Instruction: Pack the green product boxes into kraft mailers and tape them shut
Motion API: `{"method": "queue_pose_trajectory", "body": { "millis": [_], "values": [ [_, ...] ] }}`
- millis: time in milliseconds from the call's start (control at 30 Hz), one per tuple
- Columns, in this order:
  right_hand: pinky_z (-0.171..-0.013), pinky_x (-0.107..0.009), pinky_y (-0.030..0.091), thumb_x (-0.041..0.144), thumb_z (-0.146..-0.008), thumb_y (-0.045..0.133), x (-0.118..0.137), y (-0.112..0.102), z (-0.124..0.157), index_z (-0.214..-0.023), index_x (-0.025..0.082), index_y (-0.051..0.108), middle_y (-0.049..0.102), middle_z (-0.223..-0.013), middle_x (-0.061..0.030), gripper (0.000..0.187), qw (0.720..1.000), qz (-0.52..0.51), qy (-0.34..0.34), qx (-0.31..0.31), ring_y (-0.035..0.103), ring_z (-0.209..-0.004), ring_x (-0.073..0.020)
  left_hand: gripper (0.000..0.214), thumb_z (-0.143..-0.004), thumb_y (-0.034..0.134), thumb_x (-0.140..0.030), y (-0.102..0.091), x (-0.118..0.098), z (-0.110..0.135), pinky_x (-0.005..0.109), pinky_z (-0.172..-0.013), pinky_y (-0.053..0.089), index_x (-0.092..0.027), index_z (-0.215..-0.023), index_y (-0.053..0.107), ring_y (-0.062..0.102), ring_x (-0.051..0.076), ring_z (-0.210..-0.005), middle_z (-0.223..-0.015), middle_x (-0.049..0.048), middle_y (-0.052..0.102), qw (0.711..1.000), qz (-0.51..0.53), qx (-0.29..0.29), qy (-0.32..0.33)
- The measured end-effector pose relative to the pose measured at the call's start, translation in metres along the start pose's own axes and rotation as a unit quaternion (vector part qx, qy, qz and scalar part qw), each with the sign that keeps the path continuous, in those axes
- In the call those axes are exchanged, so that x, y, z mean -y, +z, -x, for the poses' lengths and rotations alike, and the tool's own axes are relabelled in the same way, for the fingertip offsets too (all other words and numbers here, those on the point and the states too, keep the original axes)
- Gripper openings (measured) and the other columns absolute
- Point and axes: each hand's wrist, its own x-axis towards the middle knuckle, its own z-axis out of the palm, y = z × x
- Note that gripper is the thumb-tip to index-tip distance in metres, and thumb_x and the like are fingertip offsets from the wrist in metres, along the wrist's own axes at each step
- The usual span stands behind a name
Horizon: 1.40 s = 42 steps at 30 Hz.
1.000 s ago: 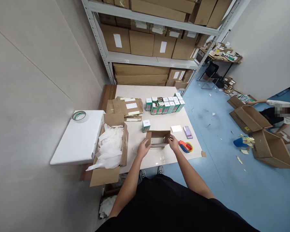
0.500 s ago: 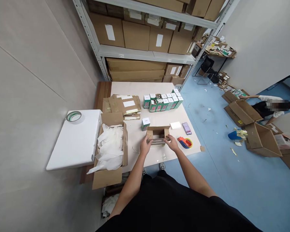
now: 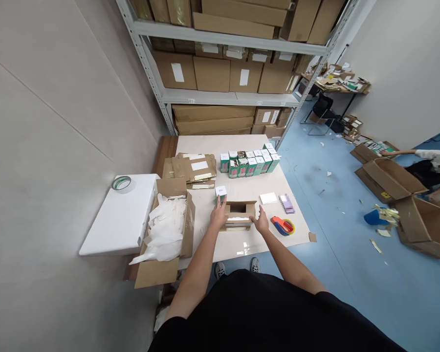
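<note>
from the head view, the small open cardboard box (image 3: 237, 215) sits near the front edge of the pale tabletop (image 3: 244, 188), squarely before the person, its opening facing up between two bare hands. the left hand (image 3: 218, 215) is at its left side, fingers stretched towards the lone white-topped carton (image 3: 220, 190) just behind; whether they pinch anything, i cannot tell. the right hand (image 3: 261, 222) is spread, thumb apart from the fingers and close to the box's right side. this two-sided placing probably keeps the box steady and square.

the orange-and-blue tape dispenser (image 3: 282, 226) lies just right of the right hand, presumably for easy reach. the green-and-white cartons (image 3: 251, 166) stand in tight rows farther back, and flattened cardboard (image 3: 200, 166) is stacked to the left, perhaps to leave working room in front.
</note>
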Motion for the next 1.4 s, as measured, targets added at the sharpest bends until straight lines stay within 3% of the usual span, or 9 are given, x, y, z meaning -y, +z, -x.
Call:
{"method": "queue_pose_trajectory", "body": {
  "millis": [133, 200, 300, 367, 467, 800, 1000, 1233, 1400],
  "values": [
    [-0.097, -0.040, 0.050, 0.045, -0.090, 0.063, 0.000, -0.010, -0.006, -0.168, 0.028, 0.007, 0.042, -0.157, -0.0144, 0.098, 0.999, 0.026, -0.033, 0.013, 0.055, -0.132, -0.0323, 0.082, -0.083, 0.078, -0.030, 0.000, -0.002, -0.003, 0.041, -0.099, 0.054, -0.041, -0.156, 0.042, 0.056, 0.034, -0.132, -0.176, 0.0020, -0.001, 0.999, -0.002, 0.035, -0.023],
    [-0.098, -0.038, 0.050, 0.044, -0.093, 0.061, -0.001, -0.012, -0.007, -0.167, 0.031, 0.012, 0.036, -0.163, -0.0124, 0.089, 0.997, 0.040, -0.064, 0.029, 0.051, -0.137, -0.0311, 0.064, -0.091, 0.069, -0.036, 0.008, -0.001, 0.005, 0.042, -0.102, 0.051, -0.039, -0.152, 0.050, 0.058, 0.033, -0.131, -0.174, 0.0042, 0.017, 0.997, 0.013, 0.053, -0.056],
    [-0.100, -0.035, 0.047, 0.043, -0.102, 0.048, -0.004, -0.012, -0.003, -0.163, 0.032, 0.031, 0.050, -0.154, -0.0104, 0.064, 0.991, 0.058, -0.085, 0.082, 0.055, -0.134, -0.0282, 0.056, -0.102, 0.049, -0.040, 0.022, 0.002, 0.022, 0.041, -0.106, 0.048, -0.037, -0.158, 0.043, 0.060, 0.030, -0.129, -0.157, 0.0094, 0.049, 0.992, 0.055, 0.068, -0.086],
    [-0.099, -0.035, 0.047, 0.042, -0.106, 0.038, -0.005, -0.012, 0.000, -0.163, 0.031, 0.033, 0.063, -0.140, -0.0097, 0.058, 0.989, 0.062, -0.072, 0.112, 0.061, -0.125, -0.0267, 0.060, -0.103, 0.047, -0.042, 0.028, 0.001, 0.030, 0.038, -0.106, 0.048, -0.034, -0.161, 0.037, 0.061, 0.028, -0.129, -0.149, 0.0109, 0.055, 0.991, 0.085, 0.058, -0.090],
    [-0.094, -0.034, 0.049, 0.039, -0.107, 0.034, -0.004, -0.015, 0.000, -0.165, 0.028, 0.026, 0.070, -0.128, -0.0096, 0.059, 0.987, 0.068, -0.046, 0.138, 0.067, -0.115, -0.0264, 0.066, -0.098, 0.057, -0.043, 0.034, -0.007, 0.035, 0.035, -0.107, 0.047, -0.031, -0.161, 0.039, 0.060, 0.027, -0.130, -0.148, 0.0112, 0.056, 0.989, 0.105, 0.039, -0.093],
    [-0.090, -0.033, 0.048, 0.049, -0.098, 0.059, -0.018, -0.050, -0.001, -0.166, 0.025, 0.022, 0.074, -0.121, -0.0113, 0.081, 0.976, 0.123, -0.045, 0.172, 0.069, -0.113, -0.0301, 0.076, -0.091, 0.063, -0.060, 0.062, -0.057, 0.056, 0.039, -0.101, 0.050, -0.033, -0.158, 0.042, 0.063, 0.030, -0.124, -0.140, 0.0121, 0.062, 0.984, 0.094, 0.012, -0.150],
    [-0.091, -0.031, 0.048, 0.049, -0.102, 0.054, -0.010, -0.038, -0.008, -0.167, 0.027, 0.018, 0.072, -0.127, -0.0113, 0.078, 0.964, 0.153, -0.059, 0.209, 0.068, -0.116, -0.0283, 0.075, -0.092, 0.061, -0.059, 0.061, -0.047, 0.057, 0.039, -0.101, 0.051, -0.033, -0.159, 0.041, 0.064, 0.031, -0.123, -0.140, 0.0124, 0.061, 0.980, 0.077, 0.008, -0.185],
    [-0.090, -0.032, 0.049, 0.036, -0.099, 0.059, -0.019, -0.008, -0.002, -0.167, 0.029, 0.016, 0.073, -0.123, -0.0117, 0.081, 0.947, 0.192, -0.060, 0.251, 0.069, -0.113, -0.0267, 0.074, -0.095, 0.055, -0.054, 0.088, -0.032, 0.082, 0.040, -0.103, 0.051, -0.033, -0.162, 0.034, 0.061, 0.031, -0.127, -0.150, 0.0136, 0.053, 0.969, 0.068, 0.024, -0.236],
    [-0.089, -0.037, 0.050, 0.035, -0.100, 0.056, -0.034, -0.015, -0.012, -0.167, 0.025, 0.018, 0.075, -0.115, -0.0151, 0.078, 0.954, 0.162, -0.059, 0.243, 0.071, -0.109, -0.0309, 0.074, -0.096, 0.053, -0.054, 0.090, -0.045, 0.059, 0.042, -0.105, 0.050, -0.033, -0.164, 0.030, 0.058, 0.032, -0.132, -0.156, 0.0150, 0.045, 0.970, 0.063, 0.059, -0.226]
  ]
}}
